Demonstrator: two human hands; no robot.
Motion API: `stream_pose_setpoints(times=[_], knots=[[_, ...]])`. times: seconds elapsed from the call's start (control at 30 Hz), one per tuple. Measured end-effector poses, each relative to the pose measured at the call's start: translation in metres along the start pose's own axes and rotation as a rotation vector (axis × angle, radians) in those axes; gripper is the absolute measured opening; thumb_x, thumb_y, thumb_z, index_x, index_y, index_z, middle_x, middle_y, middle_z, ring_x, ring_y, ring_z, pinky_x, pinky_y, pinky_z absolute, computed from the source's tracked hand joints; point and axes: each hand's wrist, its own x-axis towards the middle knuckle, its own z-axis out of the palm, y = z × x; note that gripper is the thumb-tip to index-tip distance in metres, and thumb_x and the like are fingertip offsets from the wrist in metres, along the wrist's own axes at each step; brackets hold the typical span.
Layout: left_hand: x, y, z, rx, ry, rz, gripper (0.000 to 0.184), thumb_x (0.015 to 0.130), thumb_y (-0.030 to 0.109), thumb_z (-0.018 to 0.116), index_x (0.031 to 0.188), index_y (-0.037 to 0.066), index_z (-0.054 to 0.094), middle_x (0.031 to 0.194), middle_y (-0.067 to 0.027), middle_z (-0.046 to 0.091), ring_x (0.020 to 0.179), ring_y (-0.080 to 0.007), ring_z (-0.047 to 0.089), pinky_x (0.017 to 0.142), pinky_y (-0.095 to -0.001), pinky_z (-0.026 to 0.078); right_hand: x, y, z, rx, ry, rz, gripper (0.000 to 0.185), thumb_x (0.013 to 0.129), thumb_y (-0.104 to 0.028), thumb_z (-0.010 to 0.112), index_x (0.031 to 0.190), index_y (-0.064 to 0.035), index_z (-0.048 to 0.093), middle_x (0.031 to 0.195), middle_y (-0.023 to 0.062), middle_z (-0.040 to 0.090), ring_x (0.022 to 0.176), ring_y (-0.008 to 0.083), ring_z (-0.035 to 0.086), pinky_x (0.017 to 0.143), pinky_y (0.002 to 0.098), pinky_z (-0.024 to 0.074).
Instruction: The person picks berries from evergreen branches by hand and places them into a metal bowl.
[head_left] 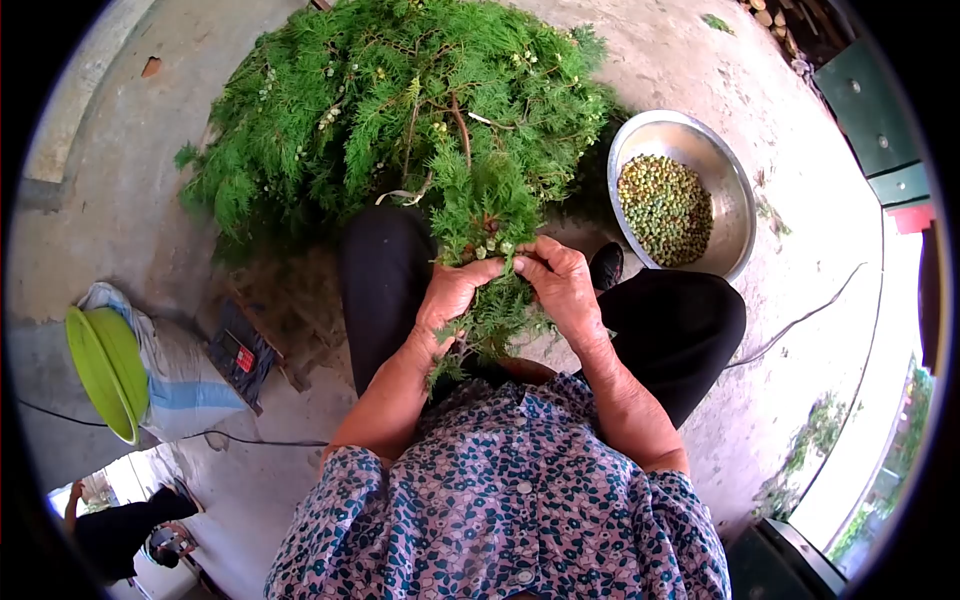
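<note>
Head view: the left hand [453, 294] and right hand [564, 284] are holding a leafy sprig [500, 308] between the knees [690, 312], each grip pinching it; a big branch pile [330, 150] is lying just beyond on the floor [800, 255]; a metal bowl [730, 190] of small cones [662, 212] is standing between the pile and the floor's right edge.

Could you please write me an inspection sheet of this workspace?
Surface: pale grey concrete floor, stained in places.
Job's things: large heap of feathery green conifer branches; round silver metal bowl, partly filled with small green-and-brown cones.
Clutter: round lime-green plastic basin against a white-and-blue woven sack.
Hands: left hand and right hand both grip a leafy green sprig.
Cables: thin black cable on the floor beside the sack.
Surroundings: dark green drawer cabinet; another person in dark clothing.
</note>
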Motion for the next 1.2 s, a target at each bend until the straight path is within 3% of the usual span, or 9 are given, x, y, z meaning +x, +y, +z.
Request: stream_pose_setpoints(times=[0.1, 0.27, 0.4, 0.5, 0.63, 0.83, 0.9, 1.0, 1.2], knots=[[-0.005, 0.004, 0.002, -0.091, -0.021, -0.099, 0.032, 0.071, 0.006, 0.066, 0.102, 0.001, 0.057, 0.096, -0.0039, 0.061, 0.085, -0.0128, 0.056, 0.075, -0.0271, 0.045, -0.003, -0.015, -0.002, 0.405, -0.011, 0.409, 0.013, 0.081, -0.017, 0.061, 0.077, -0.0047, 0.059, 0.059, -0.0033, 0.049, 0.05, 0.0045, 0.042, 0.043, 0.0197, 0.0342], [0.003, -0.001, 0.003, 0.005, 0.033, -0.094, 0.034, 0.07, 0.007, 0.069, 0.101, 0.0, 0.057, 0.096, -0.0055, 0.061, 0.086, -0.014, 0.056, 0.077, -0.0275, 0.045, -0.005, 0.001, -0.004, 0.809, 0.092, 0.471, 0.015, 0.082, -0.022, 0.06, 0.084, -0.0078, 0.057, 0.064, -0.0021, 0.053, 0.048, 0.0066, 0.047, 0.04, 0.0198, 0.0364], [0.007, 0.0, 0.001, 0.25, 0.101, 0.082, 0.035, 0.069, 0.009, 0.072, 0.1, 0.0, 0.057, 0.095, -0.0058, 0.061, 0.083, -0.014, 0.056, 0.079, -0.0271, 0.044, 0.006, 0.008, -0.032, 1.04, 0.154, 0.307, 0.006, 0.082, -0.003, 0.049, 0.086, -0.0033, 0.054, 0.079, 0.0086, 0.059, 0.058, 0.015, 0.054, 0.049, 0.0253, 0.0439], [0.007, -0.003, 0.004, 0.348, 0.132, 0.066, 0.034, 0.07, 0.008, 0.071, 0.099, 0.0, 0.057, 0.093, -0.005, 0.062, 0.082, -0.0141, 0.056, 0.077, -0.0261, 0.044, 0.008, -0.003, -0.033, 0.962, 0.119, 0.2, 0.006, 0.082, -0.007, 0.054, 0.085, -0.0019, 0.055, 0.069, 0.0052, 0.056, 0.053, 0.0105, 0.049, 0.045, 0.0208, 0.0381], [0.007, -0.008, 0.005, 0.356, 0.077, 0.123, 0.028, 0.071, 0.01, 0.07, 0.096, 0.001, 0.059, 0.087, -0.0025, 0.063, 0.076, -0.0118, 0.056, 0.072, -0.0252, 0.045, 0.003, -0.016, -0.006, 0.152, 0.097, 0.129, 0.015, 0.079, -0.009, 0.061, 0.091, -0.001, 0.061, 0.066, -0.0004, 0.054, 0.047, 0.0044, 0.042, 0.041, 0.0193, 0.0342], [0.002, -0.011, 0.001, 0.464, 0.037, 0.131, 0.026, 0.073, 0.017, 0.068, 0.092, 0.001, 0.061, 0.08, -0.0023, 0.063, 0.069, -0.0096, 0.055, 0.065, -0.0242, 0.044, 0.003, 0.021, 0.009, -0.202, 0.224, -0.264, 0.014, 0.077, -0.007, 0.064, 0.089, -0.0026, 0.059, 0.07, 0.0007, 0.055, 0.049, 0.0063, 0.045, 0.044, 0.0222, 0.0388], [0.003, -0.014, 0.001, 0.4, 0.051, 0.141, 0.026, 0.073, 0.016, 0.068, 0.092, 0.001, 0.061, 0.081, -0.0017, 0.063, 0.071, -0.0095, 0.055, 0.066, -0.0242, 0.044, 0.002, 0.014, 0.007, -0.223, 0.237, -0.233, 0.013, 0.075, -0.009, 0.064, 0.084, -0.0023, 0.056, 0.069, 0.0082, 0.058, 0.059, 0.0196, 0.056, 0.053, 0.0285, 0.0439], [0.002, -0.007, 0.004, 0.226, 0.014, 0.143, 0.026, 0.073, 0.016, 0.069, 0.093, 0.003, 0.062, 0.084, -0.0005, 0.063, 0.074, -0.0095, 0.055, 0.069, -0.0243, 0.043, -0.004, -0.002, 0.0, 0.509, 0.028, 0.44, 0.02, 0.084, -0.024, 0.057, 0.077, -0.0065, 0.054, 0.061, -0.0022, 0.048, 0.046, 0.0064, 0.039, 0.038, 0.0207, 0.0295], [0.006, -0.013, -0.005, 0.285, -0.043, 0.144, 0.034, 0.072, 0.024, 0.071, 0.098, 0.005, 0.061, 0.092, -0.001, 0.062, 0.081, -0.012, 0.055, 0.074, -0.0282, 0.043, 0.0, 0.016, -0.024, 1.113, 0.093, 0.407, 0.018, 0.084, -0.023, 0.056, 0.082, -0.0057, 0.053, 0.071, 0.0033, 0.052, 0.053, 0.0108, 0.046, 0.043, 0.0226, 0.037]])
